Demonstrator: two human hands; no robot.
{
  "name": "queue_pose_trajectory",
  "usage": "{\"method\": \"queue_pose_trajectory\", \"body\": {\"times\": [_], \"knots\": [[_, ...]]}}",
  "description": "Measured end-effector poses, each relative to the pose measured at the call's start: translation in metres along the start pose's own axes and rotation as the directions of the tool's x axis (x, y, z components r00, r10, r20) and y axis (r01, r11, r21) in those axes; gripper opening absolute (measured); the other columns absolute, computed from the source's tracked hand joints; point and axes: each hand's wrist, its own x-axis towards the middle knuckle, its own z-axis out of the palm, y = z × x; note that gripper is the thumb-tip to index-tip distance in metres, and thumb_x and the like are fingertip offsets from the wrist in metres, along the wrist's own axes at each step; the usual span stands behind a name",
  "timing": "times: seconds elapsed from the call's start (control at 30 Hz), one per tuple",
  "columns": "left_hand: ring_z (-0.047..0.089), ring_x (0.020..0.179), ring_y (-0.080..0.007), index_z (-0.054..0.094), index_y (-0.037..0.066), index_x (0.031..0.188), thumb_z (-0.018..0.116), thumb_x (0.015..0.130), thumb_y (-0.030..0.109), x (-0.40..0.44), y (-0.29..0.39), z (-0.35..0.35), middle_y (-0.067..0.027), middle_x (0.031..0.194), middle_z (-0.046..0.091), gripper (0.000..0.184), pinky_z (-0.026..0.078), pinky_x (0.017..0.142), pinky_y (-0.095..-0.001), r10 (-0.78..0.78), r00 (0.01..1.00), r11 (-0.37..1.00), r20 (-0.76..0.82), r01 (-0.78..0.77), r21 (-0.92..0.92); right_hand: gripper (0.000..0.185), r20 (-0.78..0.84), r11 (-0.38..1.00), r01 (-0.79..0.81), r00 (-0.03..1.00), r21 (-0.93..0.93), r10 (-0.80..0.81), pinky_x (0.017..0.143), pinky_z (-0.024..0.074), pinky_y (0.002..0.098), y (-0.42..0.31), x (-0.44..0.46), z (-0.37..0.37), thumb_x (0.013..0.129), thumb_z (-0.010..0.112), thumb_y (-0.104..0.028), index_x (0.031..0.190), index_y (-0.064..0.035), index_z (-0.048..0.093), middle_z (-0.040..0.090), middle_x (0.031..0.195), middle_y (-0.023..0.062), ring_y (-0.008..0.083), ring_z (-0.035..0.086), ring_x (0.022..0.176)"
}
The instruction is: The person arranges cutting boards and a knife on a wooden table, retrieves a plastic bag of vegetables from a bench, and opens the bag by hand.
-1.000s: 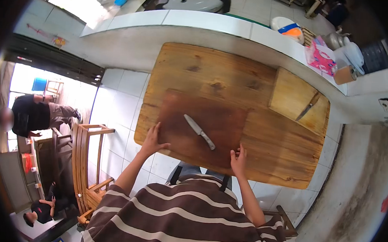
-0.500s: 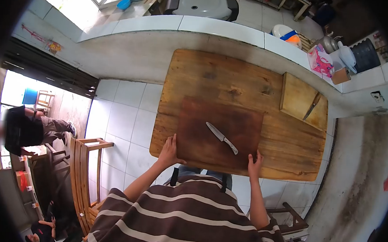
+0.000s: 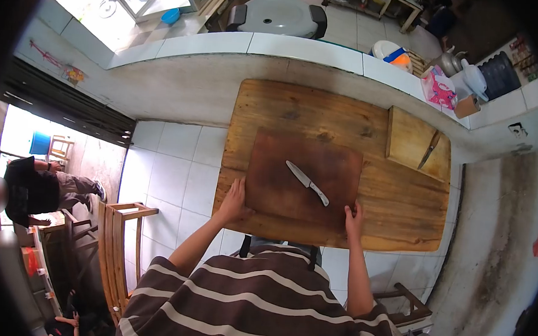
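Note:
A dark brown cutting board [image 3: 279,196] lies on the wooden table close to its front edge. On top of it rests a kitchen knife [image 3: 306,182], blade pointing away and to the left, and neither hand touches it. My left hand [image 3: 234,202] is closed on the board's left edge near the front corner, fingers along the side. Opposite it, my right hand [image 3: 353,220] grips the right edge near the front corner, between thumb and fingers. The undersides of both grips are hidden.
The wooden table [image 3: 401,205] meets a tiled half wall [image 3: 306,46]. At the table's far right, a paler board [image 3: 407,142] carries a second knife [image 3: 429,149]. A wooden bench [image 3: 116,239] stands left. One person [image 3: 34,186] is near the doorway, another [image 3: 69,322] lower left.
The brown board, with its knife, has slid a little away from me across the table, both hands moving along with it. The camera view has tilted slightly upward.

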Motion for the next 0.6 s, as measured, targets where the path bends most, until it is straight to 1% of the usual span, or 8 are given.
{"method": "queue_pose_trajectory", "body": {"times": [0.13, 0.17, 0.23, 0.27, 0.37, 0.47, 0.53, 0.6], "knots": [[0.032, 0.137, -0.0455, 0.018, -0.007, 0.147, 0.089, 0.059, 0.028, 0.010, 0.011, -0.015, -0.0307, 0.142, 0.031, 0.118, 0.033, 0.115, -0.0455, -0.071, 0.997, 0.997, 0.006, 0.071, -0.027, 0.059, 0.027, 0.997, -0.015, 1.000, 0.072, 0.013, 0.100, 0.0430, 0.0407, -0.023, 0.009, 0.004, 0.091, 0.067, -0.033, 0.141, -0.0065, 0.049, 0.049, 0.133, 0.0192, 0.0346, 0.052, 0.118], [0.032, 0.137, -0.0449, 0.018, -0.007, 0.147, 0.089, 0.059, 0.028, 0.008, 0.013, -0.015, -0.0299, 0.143, 0.032, 0.118, 0.033, 0.115, -0.0449, -0.077, 0.997, 0.997, 0.002, 0.077, -0.030, 0.059, 0.042, 0.999, -0.014, 0.999, 0.038, 0.012, 0.101, 0.0427, 0.0407, -0.027, 0.009, 0.003, 0.091, 0.067, -0.032, 0.141, -0.0067, 0.048, 0.048, 0.135, 0.0197, 0.0350, 0.052, 0.119], [0.038, 0.132, -0.0437, 0.022, -0.006, 0.146, 0.090, 0.058, 0.024, 0.010, 0.006, -0.006, -0.0270, 0.137, 0.037, 0.115, 0.036, 0.111, -0.0451, -0.057, 0.997, 0.998, -0.054, 0.055, -0.032, 0.060, 0.060, 1.000, 0.003, 0.998, -0.021, -0.002, 0.102, 0.0422, 0.0405, -0.030, 0.013, 0.000, 0.091, 0.067, -0.030, 0.142, -0.0070, 0.047, 0.046, 0.138, 0.0207, 0.0359, 0.052, 0.121], [0.040, 0.129, -0.0430, 0.024, -0.005, 0.146, 0.090, 0.058, 0.023, 0.013, 0.000, -0.002, -0.0256, 0.135, 0.039, 0.113, 0.038, 0.110, -0.0452, -0.045, 0.995, 0.999, -0.086, 0.042, -0.031, 0.061, 0.061, 1.000, 0.010, 0.998, -0.012, -0.009, 0.104, 0.0410, 0.0408, -0.030, 0.013, -0.001, 0.090, 0.068, -0.030, 0.142, -0.0072, 0.047, 0.045, 0.139, 0.0211, 0.0366, 0.051, 0.122], [0.041, 0.128, -0.0438, 0.027, -0.003, 0.145, 0.091, 0.059, 0.021, 0.007, -0.016, 0.020, -0.0259, 0.134, 0.040, 0.110, 0.038, 0.110, -0.0462, -0.045, 0.985, 0.992, -0.166, 0.025, -0.121, 0.063, 0.049, 1.000, 0.015, 0.999, -0.019, -0.014, 0.108, 0.0376, 0.0417, -0.022, 0.012, 0.000, 0.089, 0.069, -0.030, 0.143, -0.0077, 0.046, 0.042, 0.142, 0.0219, 0.0385, 0.047, 0.126], [0.042, 0.128, -0.0449, 0.028, -0.003, 0.144, 0.089, 0.061, 0.019, 0.005, -0.013, 0.014, -0.0269, 0.134, 0.039, 0.105, 0.038, 0.110, -0.0469, -0.025, 0.989, 0.984, -0.148, -0.002, -0.179, 0.067, 0.000, 0.998, -0.023, 1.000, -0.053, 0.023, 0.110, 0.0344, 0.0429, -0.028, 0.009, 0.008, 0.086, 0.071, -0.032, 0.144, -0.0085, 0.046, 0.039, 0.144, 0.0221, 0.0399, 0.042, 0.130], [0.041, 0.128, -0.0453, 0.029, -0.004, 0.143, 0.089, 0.062, 0.018, 0.008, -0.018, 0.016, -0.0273, 0.134, 0.039, 0.103, 0.038, 0.109, -0.0473, 0.004, 0.986, 0.987, -0.169, -0.031, -0.157, 0.069, -0.029, 0.997, -0.057, 0.998, -0.046, 0.056, 0.112, 0.0327, 0.0434, -0.033, 0.011, 0.012, 0.085, 0.072, -0.034, 0.144, -0.0090, 0.047, 0.037, 0.146, 0.0220, 0.0405, 0.040, 0.132], [0.041, 0.128, -0.0458, 0.029, -0.004, 0.143, 0.088, 0.063, 0.018, 0.009, -0.020, 0.018, -0.0275, 0.134, 0.039, 0.102, 0.038, 0.109, -0.0476, 0.005, 0.982, 0.989, -0.187, -0.032, -0.144, 0.069, -0.029, 1.000, -0.014, 0.999, -0.023, 0.013, 0.111, 0.0336, 0.0433, -0.022, 0.018, 0.016, 0.084, 0.072, -0.035, 0.144, -0.0091, 0.047, 0.039, 0.144, 0.0221, 0.0397, 0.041, 0.132]]}}
